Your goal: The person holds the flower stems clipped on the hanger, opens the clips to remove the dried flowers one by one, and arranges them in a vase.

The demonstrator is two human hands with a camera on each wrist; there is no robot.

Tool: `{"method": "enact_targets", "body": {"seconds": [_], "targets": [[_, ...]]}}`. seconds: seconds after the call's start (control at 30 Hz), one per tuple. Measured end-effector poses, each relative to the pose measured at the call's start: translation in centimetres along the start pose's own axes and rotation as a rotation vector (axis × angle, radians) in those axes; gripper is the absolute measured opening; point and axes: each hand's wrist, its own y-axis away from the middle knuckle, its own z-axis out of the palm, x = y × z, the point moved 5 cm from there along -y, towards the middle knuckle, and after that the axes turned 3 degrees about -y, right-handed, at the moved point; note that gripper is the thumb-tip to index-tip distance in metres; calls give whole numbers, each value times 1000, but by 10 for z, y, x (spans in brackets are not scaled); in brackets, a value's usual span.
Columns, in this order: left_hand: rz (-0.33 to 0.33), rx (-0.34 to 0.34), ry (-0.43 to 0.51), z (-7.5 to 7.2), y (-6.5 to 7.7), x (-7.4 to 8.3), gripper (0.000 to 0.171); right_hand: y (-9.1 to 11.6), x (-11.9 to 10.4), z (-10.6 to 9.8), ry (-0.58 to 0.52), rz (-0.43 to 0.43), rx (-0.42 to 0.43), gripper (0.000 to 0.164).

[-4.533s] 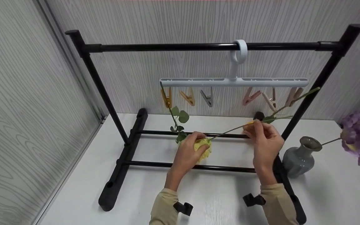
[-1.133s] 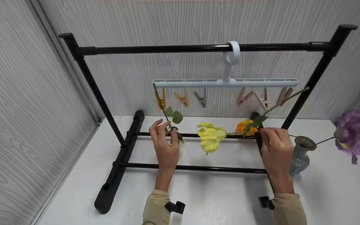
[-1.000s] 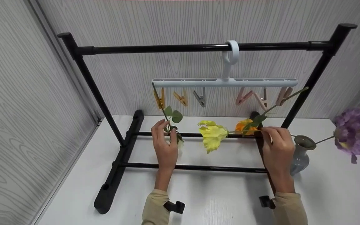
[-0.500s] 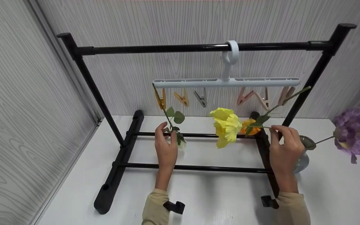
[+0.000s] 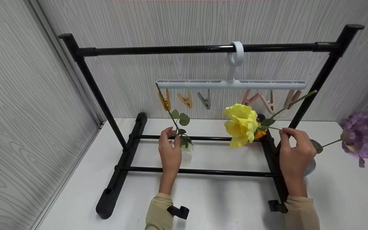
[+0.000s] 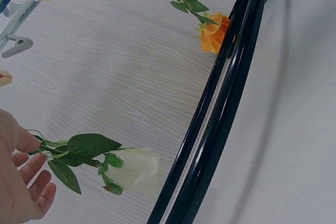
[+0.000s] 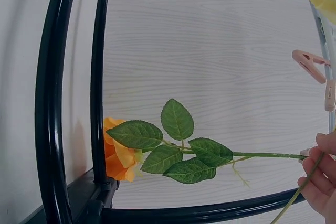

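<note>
My right hand (image 5: 295, 156) pinches the thin stem of a yellow flower (image 5: 241, 126), whose bloom points left below the clip hanger (image 5: 196, 84). In the right wrist view this stem (image 7: 294, 199) crosses the fingers. My left hand (image 5: 170, 155) is beside the stem of a hanging white rose (image 6: 137, 171); its fingers are loosely bent, thumb near the stem and leaves. That rose hangs bloom down from the orange clip (image 5: 165, 100) at the hanger's left end. An orange rose (image 7: 119, 153) hangs from the rightmost pink clip (image 5: 292, 99), partly behind the yellow bloom.
A black rack (image 5: 164, 50) carries the hanger on its top bar. Between the end clips hang a yellow clip (image 5: 185, 100), a grey clip (image 5: 205, 100) and pinkish clips. Right of the rack, a grey vase (image 5: 310, 167), mostly hidden by my right hand, holds a purple flower (image 5: 359, 134).
My left hand has let go of the yellow bloom and moved left to the white rose. My right hand has shifted right, bringing the yellow flower right and up, over the orange rose.
</note>
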Motion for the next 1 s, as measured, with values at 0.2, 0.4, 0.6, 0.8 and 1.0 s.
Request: {"method": "enact_targets", "body": {"seconds": [0.2,0.4,0.6,0.8,1.0], "targets": [[7,-13,-3,2,1,-1,25,-1,5,-3,-4,28,16,4],[-2,-46,0,4,1,-1,18,-2,9,-5,-4,68,41,4],[15,-74,1,6,2,1,14,-2,13,-9,5,133,39,7],[41,-82,-13,7,2,2,15,-3,19,-13,-6,179,50,11],[54,-84,-15,8,2,4,15,-4,24,-19,34,223,132,9]]}}
